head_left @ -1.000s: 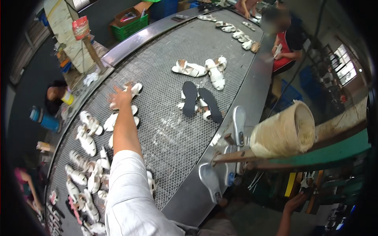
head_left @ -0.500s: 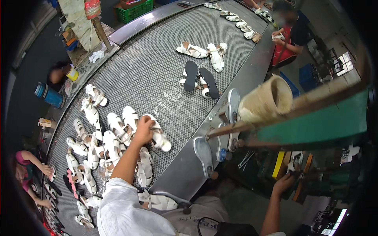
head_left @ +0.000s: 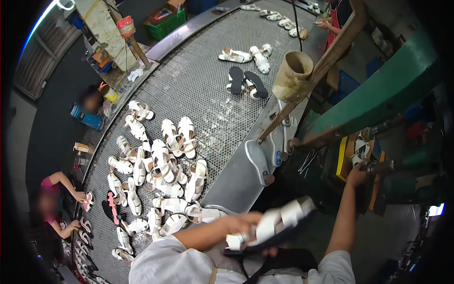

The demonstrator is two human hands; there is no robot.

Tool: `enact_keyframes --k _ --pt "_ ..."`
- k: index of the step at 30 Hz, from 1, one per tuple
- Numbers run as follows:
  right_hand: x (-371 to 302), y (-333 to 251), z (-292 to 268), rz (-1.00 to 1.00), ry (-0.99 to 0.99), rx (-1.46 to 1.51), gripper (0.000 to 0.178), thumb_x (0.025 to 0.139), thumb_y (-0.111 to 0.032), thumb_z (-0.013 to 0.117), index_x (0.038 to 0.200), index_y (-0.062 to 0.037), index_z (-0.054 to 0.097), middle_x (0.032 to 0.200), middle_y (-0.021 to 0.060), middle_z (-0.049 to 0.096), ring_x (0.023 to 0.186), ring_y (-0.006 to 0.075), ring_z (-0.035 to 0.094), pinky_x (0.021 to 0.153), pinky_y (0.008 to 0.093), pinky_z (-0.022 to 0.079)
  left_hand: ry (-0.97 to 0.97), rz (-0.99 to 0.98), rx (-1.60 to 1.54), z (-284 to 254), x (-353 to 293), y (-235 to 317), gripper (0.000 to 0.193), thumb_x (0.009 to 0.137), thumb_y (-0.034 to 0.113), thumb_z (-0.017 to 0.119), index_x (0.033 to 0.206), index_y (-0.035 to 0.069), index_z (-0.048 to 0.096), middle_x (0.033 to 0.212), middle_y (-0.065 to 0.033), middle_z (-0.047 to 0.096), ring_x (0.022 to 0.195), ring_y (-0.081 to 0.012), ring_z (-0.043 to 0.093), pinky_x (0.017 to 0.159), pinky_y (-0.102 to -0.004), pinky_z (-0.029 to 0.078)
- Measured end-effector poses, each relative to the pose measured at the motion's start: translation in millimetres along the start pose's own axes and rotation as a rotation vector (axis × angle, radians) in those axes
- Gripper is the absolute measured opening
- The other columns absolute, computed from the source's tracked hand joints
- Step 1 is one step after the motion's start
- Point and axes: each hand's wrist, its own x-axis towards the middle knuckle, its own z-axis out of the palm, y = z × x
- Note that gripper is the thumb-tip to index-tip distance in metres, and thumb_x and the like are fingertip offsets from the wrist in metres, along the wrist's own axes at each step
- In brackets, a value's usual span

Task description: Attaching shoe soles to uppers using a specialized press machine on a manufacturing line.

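My left hand (head_left: 243, 228) grips a white strappy sandal (head_left: 280, 224) with a dark sole, held tilted in front of my body at the near edge of the table. The sandal is slightly blurred by motion. Out to the right, my right hand (head_left: 358, 174) is closed at a green machine, just below a white strappy piece (head_left: 361, 150) set between yellow and orange bars. What its fingers hold is hidden. Many white sandals (head_left: 161, 158) lie heaped on the table to the left of my hands.
The mesh-topped table (head_left: 208, 94) has a metal rim. Metal shoe-shaped plates (head_left: 257, 163) lie along its right edge. A crusted pot (head_left: 293, 75) hangs by a wooden bar (head_left: 326, 66). The green machine arm (head_left: 359, 104) spans the right. Co-workers sit at the left and far right.
My left hand has lifted a white sandal off the table and brought it toward my body on the right. My right hand stays at the machine. The view has turned.
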Motion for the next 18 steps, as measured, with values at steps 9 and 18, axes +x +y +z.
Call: enact_keyframes --k 9,18 --pt "5.6 85.1 16.4 0.3 -0.294 0.286 0.038 0.097 -0.024 0.07 0.12 0.0063 0.068 0.117 0.0202 0.072 0.106 0.0357 0.07 0.09 0.0497 0.053 0.419 0.07 0.401 15.0 -57.9 14.0 0.086 0.076 0.008 0.087 0.151 0.0 0.048 0.135 -0.0102 0.067 0.121 -0.0192 0.066 0.105 -0.037 0.053" --pt "-109.5 52.1 -102.2 0.626 -0.366 0.986 0.032 0.093 -0.009 0.07 0.122 0.0014 0.06 0.12 0.0122 0.065 0.109 0.0233 0.065 0.096 0.0383 0.052 0.252 -0.122 0.279 -37.4 -123.8 -62.1 0.102 0.075 0.01 0.087 0.16 -0.005 0.033 0.156 -0.0185 0.05 0.142 -0.0279 0.052 0.12 -0.0436 0.035"
